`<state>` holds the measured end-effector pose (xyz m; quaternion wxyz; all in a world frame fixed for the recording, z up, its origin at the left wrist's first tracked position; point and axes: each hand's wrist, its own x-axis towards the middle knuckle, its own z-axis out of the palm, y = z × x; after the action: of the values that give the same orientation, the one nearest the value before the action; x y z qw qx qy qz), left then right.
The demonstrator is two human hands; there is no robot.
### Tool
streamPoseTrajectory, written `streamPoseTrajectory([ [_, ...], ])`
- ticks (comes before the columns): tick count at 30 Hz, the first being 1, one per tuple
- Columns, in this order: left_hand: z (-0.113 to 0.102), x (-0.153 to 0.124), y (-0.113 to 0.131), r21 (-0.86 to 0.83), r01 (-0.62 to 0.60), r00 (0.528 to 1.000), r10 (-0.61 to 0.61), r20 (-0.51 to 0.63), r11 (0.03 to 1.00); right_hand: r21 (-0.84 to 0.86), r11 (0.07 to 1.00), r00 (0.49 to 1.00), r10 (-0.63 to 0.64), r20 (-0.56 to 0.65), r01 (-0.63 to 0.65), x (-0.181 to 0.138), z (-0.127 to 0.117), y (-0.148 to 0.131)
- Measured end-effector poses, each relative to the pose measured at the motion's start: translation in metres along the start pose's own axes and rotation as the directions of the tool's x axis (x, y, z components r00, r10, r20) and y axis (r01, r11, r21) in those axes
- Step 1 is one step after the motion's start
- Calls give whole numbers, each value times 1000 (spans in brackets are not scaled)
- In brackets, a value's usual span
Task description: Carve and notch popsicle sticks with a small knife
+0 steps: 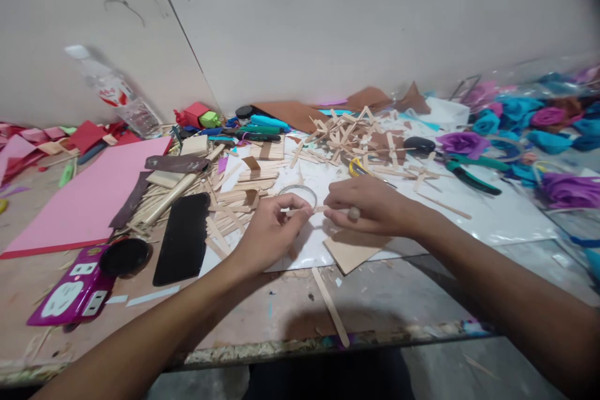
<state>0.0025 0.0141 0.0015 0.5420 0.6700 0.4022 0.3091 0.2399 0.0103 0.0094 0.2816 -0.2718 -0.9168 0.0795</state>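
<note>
Over a white sheet, my left hand [274,231] pinches one end of a thin wooden craft stick [320,208] between thumb and fingers. My right hand [368,205] is closed at the stick's other end. A pale, round-ended piece [354,213] pokes out from that hand; its kind is unclear. Just behind my left fingers lies a clear ring [307,188], perhaps a tape roll, partly hidden. Below my right hand is a square tan board [354,250]. A single craft stick [330,307] lies nearer the table's front edge.
Loose craft sticks [239,197] and a heap of joined sticks [347,137] lie behind my hands. On the left are a black phone [182,239], a purple power strip [75,287] and pink sheets [94,194]. Green-handled pliers [473,176] and paper flowers [515,112] are right.
</note>
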Motion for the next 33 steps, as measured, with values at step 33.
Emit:
streamPoseTrajectory([
  [33, -54, 33, -8, 29, -379, 786, 339, -516, 925, -96, 994, 977, -27, 212, 49, 12, 45, -37],
])
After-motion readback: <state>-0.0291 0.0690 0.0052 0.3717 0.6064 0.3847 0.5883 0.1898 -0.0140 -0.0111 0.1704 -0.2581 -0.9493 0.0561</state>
